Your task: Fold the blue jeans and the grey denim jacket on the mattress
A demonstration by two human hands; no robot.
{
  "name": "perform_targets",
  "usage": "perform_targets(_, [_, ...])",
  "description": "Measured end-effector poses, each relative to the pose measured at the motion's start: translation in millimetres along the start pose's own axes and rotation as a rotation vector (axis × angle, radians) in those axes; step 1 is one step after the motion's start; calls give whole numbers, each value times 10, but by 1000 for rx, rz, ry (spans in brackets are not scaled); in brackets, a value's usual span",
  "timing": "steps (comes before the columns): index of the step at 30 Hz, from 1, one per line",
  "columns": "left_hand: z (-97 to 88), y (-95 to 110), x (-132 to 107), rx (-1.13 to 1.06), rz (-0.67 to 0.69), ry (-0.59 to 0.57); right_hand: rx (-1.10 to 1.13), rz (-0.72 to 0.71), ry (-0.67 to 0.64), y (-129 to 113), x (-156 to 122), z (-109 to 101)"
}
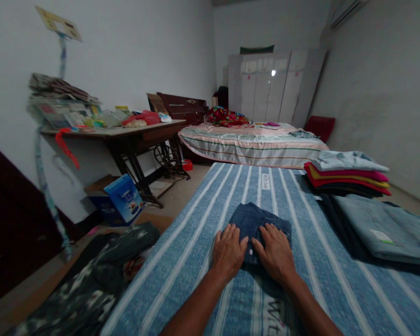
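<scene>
- Both hands press on one thing in the head view, a folded denim garment [258, 223]. It lies on the blue-striped mattress [192, 242], about midway between the long edges and toward the near end.
- Left hand [228, 249]: open, palm down, fingers spread flat on the garment's near left corner. It grips nothing.
- Right hand [275, 252]: open and flat too, covering the near right part. A small white label [251, 252] shows in the gap between the thumbs.
- Direction: the garment lies straight ahead of both hands and reaches away from the person toward the mattress's far end. One far corner is turned slightly left.
- Long axis: hard to tell, since the folded shape looks close to square from here. Neither hand is clearly nearer, as each rests on its own half.
- Right edge of the mattress: a stack of folded clothes [346, 172] in red, yellow, dark and pale blue lies toward the far corner. Grey-blue garments [381, 228] are laid flat nearer the person, well apart from the hands.
- Floor off the left edge: a camouflage garment [101, 275] lies crumpled.
- Containers: a blue carton [124, 198] leans against an open cardboard box [98, 185] under the cluttered worktop [133, 131]. What either one holds cannot be seen.
- Beyond the far end stand a second bed [252, 142] and a white wardrobe [269, 86].
</scene>
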State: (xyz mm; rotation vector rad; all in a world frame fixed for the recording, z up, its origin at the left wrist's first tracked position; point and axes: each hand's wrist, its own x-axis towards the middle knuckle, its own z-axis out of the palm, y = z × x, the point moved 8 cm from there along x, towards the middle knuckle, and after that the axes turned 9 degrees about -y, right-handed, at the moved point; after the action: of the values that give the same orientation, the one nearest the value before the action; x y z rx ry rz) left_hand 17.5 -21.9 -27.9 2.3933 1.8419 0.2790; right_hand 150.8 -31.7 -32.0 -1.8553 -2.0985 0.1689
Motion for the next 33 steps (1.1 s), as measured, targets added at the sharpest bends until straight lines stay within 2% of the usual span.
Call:
perform_targets(14, [-59, -14, 42, 28, -3, 8, 11, 13, -4, -53, 20, -101])
perform_targets(22, [-217, 273, 212, -42, 97, -39, 22, 19, -11, -45, 34, -109])
perform_targets(27, [-80, 333, 298, -95, 84, -128, 45, 26, -8, -28, 37, -96])
perform_targets(33, [15, 272, 342, -100, 128, -83, 112, 29, 1, -47, 64, -159])
